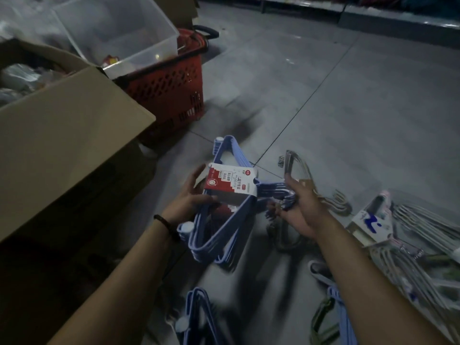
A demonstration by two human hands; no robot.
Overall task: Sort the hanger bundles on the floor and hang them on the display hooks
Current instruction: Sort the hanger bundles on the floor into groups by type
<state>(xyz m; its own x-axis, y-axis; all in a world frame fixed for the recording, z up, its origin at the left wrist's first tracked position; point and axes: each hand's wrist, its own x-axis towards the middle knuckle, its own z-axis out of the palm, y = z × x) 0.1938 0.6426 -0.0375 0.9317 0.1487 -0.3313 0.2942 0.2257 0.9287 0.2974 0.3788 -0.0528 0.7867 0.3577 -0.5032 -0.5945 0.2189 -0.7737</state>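
Left of hanger bundle, cardboard box

A shop: red shopping basket, stock carton, packaged hangers.

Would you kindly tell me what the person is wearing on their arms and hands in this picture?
The left forearm and right forearm are bare, with no sleeves in view. The left hand and right hand have no gloves, and no rings can be made out. A dark bracelet circles the left wrist; the right wrist carries nothing.
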